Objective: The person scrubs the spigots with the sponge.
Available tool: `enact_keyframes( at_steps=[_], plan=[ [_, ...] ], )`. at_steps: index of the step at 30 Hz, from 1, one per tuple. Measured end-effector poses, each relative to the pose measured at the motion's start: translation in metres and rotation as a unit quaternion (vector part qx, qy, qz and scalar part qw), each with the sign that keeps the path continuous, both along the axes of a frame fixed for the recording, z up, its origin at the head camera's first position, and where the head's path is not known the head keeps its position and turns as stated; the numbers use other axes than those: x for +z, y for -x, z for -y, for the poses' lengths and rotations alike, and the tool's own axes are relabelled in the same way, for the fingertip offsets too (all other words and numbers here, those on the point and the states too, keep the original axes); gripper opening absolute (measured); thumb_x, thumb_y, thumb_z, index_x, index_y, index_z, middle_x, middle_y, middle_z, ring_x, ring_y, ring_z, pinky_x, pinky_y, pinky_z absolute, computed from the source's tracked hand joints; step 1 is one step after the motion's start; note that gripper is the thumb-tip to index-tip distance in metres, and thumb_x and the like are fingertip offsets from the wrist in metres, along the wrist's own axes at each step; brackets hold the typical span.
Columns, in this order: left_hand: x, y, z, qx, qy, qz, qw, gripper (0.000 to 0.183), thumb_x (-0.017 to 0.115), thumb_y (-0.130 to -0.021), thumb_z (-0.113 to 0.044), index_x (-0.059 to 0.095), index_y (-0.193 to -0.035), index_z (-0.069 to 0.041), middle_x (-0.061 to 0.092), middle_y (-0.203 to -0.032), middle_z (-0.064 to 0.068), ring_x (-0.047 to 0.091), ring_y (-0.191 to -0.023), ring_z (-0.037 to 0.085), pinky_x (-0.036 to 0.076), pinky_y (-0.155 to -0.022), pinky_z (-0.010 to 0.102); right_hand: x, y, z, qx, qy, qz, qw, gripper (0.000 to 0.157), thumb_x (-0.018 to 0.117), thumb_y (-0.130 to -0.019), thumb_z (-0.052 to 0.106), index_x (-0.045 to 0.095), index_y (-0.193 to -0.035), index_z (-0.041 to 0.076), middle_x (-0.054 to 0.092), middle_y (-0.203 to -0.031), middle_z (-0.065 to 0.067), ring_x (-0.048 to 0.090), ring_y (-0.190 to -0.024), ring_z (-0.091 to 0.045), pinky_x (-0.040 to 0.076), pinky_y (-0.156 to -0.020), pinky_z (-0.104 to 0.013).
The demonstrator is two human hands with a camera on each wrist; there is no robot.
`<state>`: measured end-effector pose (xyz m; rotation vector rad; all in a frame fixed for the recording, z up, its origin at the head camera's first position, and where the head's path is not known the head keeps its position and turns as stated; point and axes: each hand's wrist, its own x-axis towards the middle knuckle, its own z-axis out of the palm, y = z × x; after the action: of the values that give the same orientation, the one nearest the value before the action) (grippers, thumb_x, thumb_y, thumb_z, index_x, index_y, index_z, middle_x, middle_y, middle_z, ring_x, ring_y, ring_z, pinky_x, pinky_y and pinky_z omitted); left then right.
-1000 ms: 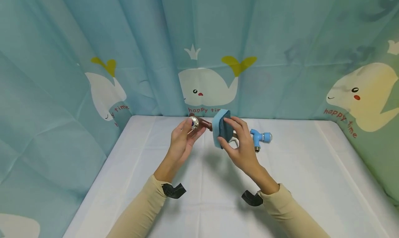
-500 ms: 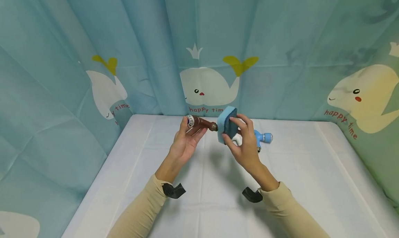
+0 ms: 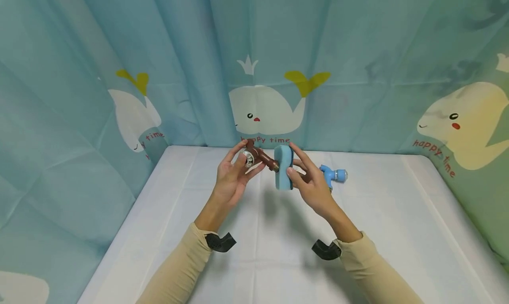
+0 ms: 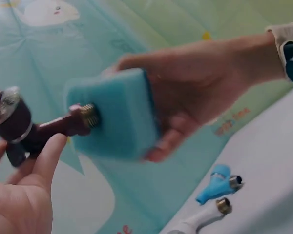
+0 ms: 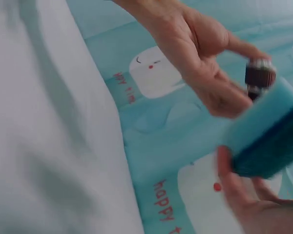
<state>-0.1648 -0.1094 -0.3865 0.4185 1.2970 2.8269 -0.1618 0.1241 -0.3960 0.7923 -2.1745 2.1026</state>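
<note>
A brown faucet [image 3: 266,160] with a silver-capped knob is held up over the table by my left hand [image 3: 229,180], thumb at the knob and fingers behind the body. My right hand [image 3: 317,191] grips a light-blue sponge [image 3: 283,168] with a dark scouring side, thumb on one face and fingers on the other. The faucet's brass threaded end [image 4: 91,116] is right at the sponge's soft light-blue face. In the right wrist view the sponge hides most of the faucet below its knob [image 5: 260,75].
Behind my right hand a blue faucet [image 3: 336,175] lies on the white-covered table [image 3: 254,260]. A white faucet [image 4: 201,219] lies beside it in the left wrist view. A whale-print curtain [image 3: 191,74] hangs along the table's back and sides.
The right hand has turned the sponge so its light-blue side edge faces the head camera, and moved it slightly down. The left hand has tilted the faucet, its threaded end lower.
</note>
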Motion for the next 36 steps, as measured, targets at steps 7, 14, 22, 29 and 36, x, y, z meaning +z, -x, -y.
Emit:
enact_keyframes(
  at_steps=[7,14,22,29,36],
  plan=[
    [-0.002,0.001,0.018,-0.064,0.078,-0.089,0.9909,0.05,0.078,-0.093,-0.024,0.059,-0.137,-0.009,0.061,-0.139,0.018,0.062,-0.126,0.031,0.052,-0.102,0.052,0.005,0.004,-0.013,0.073,-0.091,0.04,0.992,0.058,0.057,-0.108,0.021,0.037,-0.16,0.034,0.054,-0.147,-0.015,0.064,-0.122,-0.033,0.058,-0.09,-0.038],
    [-0.004,0.0,0.031,-0.099,0.215,-0.145,0.9606,0.053,0.084,-0.088,-0.024,0.065,-0.137,-0.017,0.071,-0.125,0.008,0.069,-0.107,0.021,0.058,-0.084,0.03,0.009,0.008,-0.019,0.097,-0.168,-0.01,0.981,0.053,0.064,-0.104,0.018,0.05,-0.154,0.025,0.057,-0.147,-0.009,0.07,-0.109,-0.025,0.06,-0.078,-0.034],
    [-0.004,-0.004,0.034,-0.112,0.244,-0.144,0.9526,0.057,0.083,-0.089,-0.026,0.061,-0.14,-0.014,0.069,-0.13,0.009,0.067,-0.114,0.021,0.058,-0.084,0.03,0.007,0.005,-0.014,0.042,-0.195,-0.036,0.979,0.05,0.069,-0.101,0.019,0.056,-0.149,0.023,0.061,-0.142,-0.007,0.071,-0.091,-0.021,0.058,-0.067,-0.033],
    [-0.005,-0.005,0.03,-0.084,0.262,-0.111,0.955,0.077,0.081,-0.089,-0.031,0.046,-0.151,-0.001,0.059,-0.143,0.021,0.065,-0.122,0.021,0.058,-0.088,0.03,0.001,-0.002,-0.004,-0.009,-0.206,-0.07,0.976,0.051,0.071,-0.099,0.019,0.057,-0.149,0.021,0.061,-0.139,-0.01,0.069,-0.091,-0.021,0.059,-0.067,-0.03],
    [-0.013,-0.005,0.026,-0.042,0.254,-0.092,0.962,0.069,0.077,-0.094,-0.028,0.047,-0.149,0.001,0.061,-0.139,0.024,0.069,-0.116,0.023,0.059,-0.09,0.047,-0.002,-0.006,0.008,-0.036,-0.213,-0.106,0.971,0.053,0.071,-0.1,0.024,0.055,-0.15,0.023,0.06,-0.137,-0.011,0.068,-0.095,-0.023,0.06,-0.074,-0.033]
  ],
)
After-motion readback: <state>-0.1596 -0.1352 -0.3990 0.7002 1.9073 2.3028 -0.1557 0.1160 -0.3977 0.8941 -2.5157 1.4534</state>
